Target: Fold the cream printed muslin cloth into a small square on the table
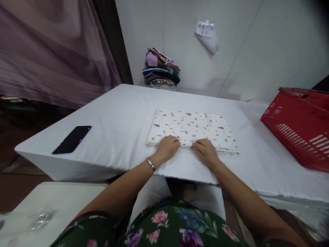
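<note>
Folded cloth at a table's near side. The patterned folded cloth (190, 125) lies flat on the white tablecloth (110, 113), its near edge close to the table's near edge and roughly parallel with it. The right hand (206, 151) has thumb and fingers closed on that near edge, right of its middle. The left hand (167, 148) curls its fingers over the same edge; its thumb is hidden, so whether it pinches cannot be told. A wide stretch of tablecloth separates the cloth from the black phone (72, 139) at left; a narrower stretch separates it from the red basket (298, 127) at right. Tablecloth also extends beyond the cloth's far edge, toward the wall (189, 51).
</note>
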Tool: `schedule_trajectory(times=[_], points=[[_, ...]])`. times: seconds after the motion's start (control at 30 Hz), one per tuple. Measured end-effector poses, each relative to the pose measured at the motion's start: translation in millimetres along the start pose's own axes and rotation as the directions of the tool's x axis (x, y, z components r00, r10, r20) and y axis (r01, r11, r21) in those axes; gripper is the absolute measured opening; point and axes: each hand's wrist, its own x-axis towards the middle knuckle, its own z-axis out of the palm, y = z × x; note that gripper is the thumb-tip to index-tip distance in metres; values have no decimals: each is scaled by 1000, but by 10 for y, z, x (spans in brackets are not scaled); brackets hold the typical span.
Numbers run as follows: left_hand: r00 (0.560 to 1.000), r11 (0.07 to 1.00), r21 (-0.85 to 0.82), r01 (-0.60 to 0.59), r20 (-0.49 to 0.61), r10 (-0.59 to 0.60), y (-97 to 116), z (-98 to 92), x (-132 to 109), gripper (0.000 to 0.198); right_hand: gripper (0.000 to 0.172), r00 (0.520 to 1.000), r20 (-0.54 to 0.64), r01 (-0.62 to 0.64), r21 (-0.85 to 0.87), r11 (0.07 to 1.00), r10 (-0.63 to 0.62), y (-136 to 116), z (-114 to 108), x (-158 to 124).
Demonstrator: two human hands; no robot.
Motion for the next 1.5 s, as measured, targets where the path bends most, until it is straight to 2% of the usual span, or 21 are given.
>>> schedule_trajectory(times=[0.1, 0.27, 0.4, 0.53, 0.63, 0.77, 0.87, 1.0, 1.13, 1.3, 1.4, 1.5], points=[[1000, 1000, 8, 1, -21, -1, -9, 23, 3, 24, 25, 999, -30, -25, -38, 999, 24, -19, 1, 23], [999, 998, 57, -3, 50, 0, -12, 48, -4, 22, 20, 999, 43, 28, -55, 998, -25, -17, 14, 21], [999, 998, 59, 1, 34, -3, 17, 50, 8, 18, 20, 998, 60, 27, -54, 998, -24, 8, 37, 17], [996, 996, 62, -71, 52, 67, 116, 77, 130, 17, 18, 997, 81, 13, -50, 999, -9, 0, 68, 41], [993, 995, 61, -83, 90, 77, 199, 125, 247, 13, 18, 996, 86, 8, -19, 1000, -6, 15, 41, 33], [995, 998, 39, -57, 79, 54, 225, 181, 304, 16, 22, 1000, 10, -6, 38, 999, 6, 233, -146, -113], [997, 998, 25, -51, 57, 49, 208, 199, 286, 18, 24, 993, -59, -105, 4, 994, 105, 519, -350, -319], [997, 999, 17, -51, 51, 50, 205, 197, 269, 19, 25, 986, -9, -167, -47, 985, 167, 801, -536, -521], [998, 999, 13, -46, 49, 45, 222, 174, 266, 18, 25, 989, 74, -118, -91, 989, 125, 858, -589, -512], [998, 999, -18, -38, 45, 39, 220, 174, 263, 17, 25, 981, 190, -39, -49, 998, 47, 849, -592, -441], [998, 998, -39, -43, 36, 45, 204, 191, 262, 17, 25, 984, 163, -65, -17, 998, 66, 864, -560, -464], [999, 998, -42, -43, 29, 45, 187, 211, 260, 19, 25, 987, 74, -143, 39, 989, 140, 869, -542, -517]])
